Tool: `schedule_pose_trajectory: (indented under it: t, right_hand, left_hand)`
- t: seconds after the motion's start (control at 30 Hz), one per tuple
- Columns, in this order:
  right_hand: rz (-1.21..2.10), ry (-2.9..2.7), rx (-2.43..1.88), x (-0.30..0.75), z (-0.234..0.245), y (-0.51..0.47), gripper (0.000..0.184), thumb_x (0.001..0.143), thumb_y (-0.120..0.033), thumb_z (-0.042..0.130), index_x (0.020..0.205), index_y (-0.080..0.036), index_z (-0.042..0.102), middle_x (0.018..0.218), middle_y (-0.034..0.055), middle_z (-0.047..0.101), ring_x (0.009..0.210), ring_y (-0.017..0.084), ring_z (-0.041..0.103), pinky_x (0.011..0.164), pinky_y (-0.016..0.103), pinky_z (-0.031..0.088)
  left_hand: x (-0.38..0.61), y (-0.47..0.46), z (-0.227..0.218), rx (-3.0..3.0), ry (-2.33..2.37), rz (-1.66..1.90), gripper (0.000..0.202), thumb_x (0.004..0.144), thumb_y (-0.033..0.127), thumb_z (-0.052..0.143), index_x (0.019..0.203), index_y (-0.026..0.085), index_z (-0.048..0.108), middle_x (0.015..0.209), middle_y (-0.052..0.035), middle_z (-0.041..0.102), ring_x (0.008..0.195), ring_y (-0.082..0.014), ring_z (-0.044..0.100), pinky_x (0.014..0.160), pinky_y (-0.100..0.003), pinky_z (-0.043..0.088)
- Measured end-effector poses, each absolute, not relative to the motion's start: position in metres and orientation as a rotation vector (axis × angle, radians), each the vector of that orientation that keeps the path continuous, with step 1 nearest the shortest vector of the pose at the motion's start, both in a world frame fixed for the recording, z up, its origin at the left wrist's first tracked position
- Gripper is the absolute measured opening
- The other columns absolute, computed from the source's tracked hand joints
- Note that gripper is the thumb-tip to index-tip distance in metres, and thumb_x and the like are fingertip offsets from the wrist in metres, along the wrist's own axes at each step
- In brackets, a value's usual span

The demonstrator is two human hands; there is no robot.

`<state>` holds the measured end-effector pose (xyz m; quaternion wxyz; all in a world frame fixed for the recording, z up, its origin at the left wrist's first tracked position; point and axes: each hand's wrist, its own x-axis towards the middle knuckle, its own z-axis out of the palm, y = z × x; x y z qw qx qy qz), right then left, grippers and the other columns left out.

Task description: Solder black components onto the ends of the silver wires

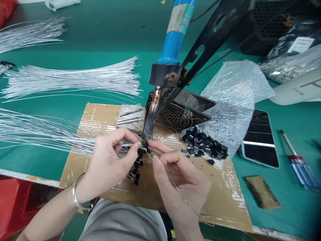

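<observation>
My left hand [111,160] pinches a thin white wire between thumb and forefinger, right under the tip of a fixed soldering iron [152,110] with a blue handle [175,36]. My right hand [179,170] is closed on a thin strand of solder wire [180,192], feeding its end to the same spot. Both fingertips almost touch at the iron's tip. Below my left hand lie several finished wires with small black parts [135,169] on their ends.
Bundles of white wires [75,78] fan across the green table. A taped cardboard sheet [220,187] lies under my hands. A pile of small black components [204,144] sits on bubble wrap [235,97]. A fan grille [175,115], phone [260,140], screwdriver [299,164] and sponge [262,192] lie to the right.
</observation>
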<state>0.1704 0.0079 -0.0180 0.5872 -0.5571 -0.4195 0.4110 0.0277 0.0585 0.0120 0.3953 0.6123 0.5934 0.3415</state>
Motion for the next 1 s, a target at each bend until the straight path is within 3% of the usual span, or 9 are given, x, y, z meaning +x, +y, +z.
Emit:
schedule_pose_trajectory:
  t: [0.23, 0.6, 0.67, 0.73, 0.83, 1.0]
  right_hand:
    - [0.99, -0.964, -1.308, 0.171, -0.018, 0.008, 0.022, 0.096, -0.022, 0.07, 0.075, -0.024, 0.063, 0.117, 0.0051, 0.083, 0.107, 0.022, 0.079, 0.099, 0.036, 0.058]
    - [1.085, -0.93, -1.364, 0.18, -0.033, 0.011, 0.022, 0.099, -0.031, 0.069, 0.078, -0.024, 0.065, 0.11, 0.0041, 0.084, 0.104, 0.02, 0.079, 0.092, 0.03, 0.062]
    - [1.032, -0.93, -1.408, 0.182, -0.034, 0.013, 0.013, 0.101, -0.034, 0.067, 0.092, -0.025, 0.068, 0.101, 0.0033, 0.083, 0.091, 0.018, 0.08, 0.084, 0.029, 0.063]
    - [1.007, -1.008, -1.48, 0.183, -0.035, 0.015, 0.018, 0.106, -0.038, 0.06, 0.102, -0.025, 0.072, 0.089, 0.0012, 0.079, 0.072, 0.014, 0.075, 0.067, 0.024, 0.06]
    - [1.105, -1.161, -1.528, 0.183, -0.035, 0.019, 0.032, 0.106, -0.043, 0.056, 0.091, -0.023, 0.076, 0.079, 0.0015, 0.073, 0.062, 0.013, 0.065, 0.051, 0.023, 0.048]
    - [1.272, -1.042, -1.413, 0.178, -0.032, 0.021, 0.029, 0.097, -0.044, 0.068, 0.078, -0.022, 0.068, 0.063, -0.0027, 0.062, 0.052, 0.012, 0.053, 0.048, 0.023, 0.043]
  left_hand:
    - [0.027, 0.057, 0.012, 1.515, 1.489, 0.829, 0.01, 0.089, 0.023, 0.066, 0.08, 0.019, 0.067, 0.086, -0.0062, 0.078, 0.073, -0.0187, 0.069, 0.058, -0.028, 0.047]
    - [0.02, 0.059, -0.002, 1.466, 1.483, 0.711, 0.013, 0.092, 0.03, 0.066, 0.088, 0.018, 0.067, 0.082, -0.0058, 0.072, 0.073, -0.0185, 0.066, 0.062, -0.029, 0.048]
    - [0.019, 0.059, -0.003, 1.467, 1.492, 0.69, 0.014, 0.093, 0.031, 0.066, 0.09, 0.018, 0.068, 0.084, -0.0064, 0.072, 0.074, -0.0188, 0.067, 0.063, -0.029, 0.049]
    - [0.017, 0.057, -0.004, 1.472, 1.494, 0.677, 0.014, 0.094, 0.031, 0.065, 0.09, 0.018, 0.069, 0.086, -0.0069, 0.073, 0.076, -0.019, 0.067, 0.065, -0.029, 0.05]
    - [0.015, 0.054, -0.005, 1.474, 1.458, 0.657, 0.014, 0.094, 0.03, 0.065, 0.087, 0.018, 0.069, 0.081, -0.0052, 0.072, 0.072, -0.0179, 0.066, 0.065, -0.028, 0.052]
    - [0.011, 0.052, 0.002, 1.402, 1.361, 0.615, 0.01, 0.089, 0.028, 0.071, 0.086, 0.018, 0.071, 0.079, -0.0039, 0.074, 0.069, -0.0164, 0.067, 0.061, -0.025, 0.052]
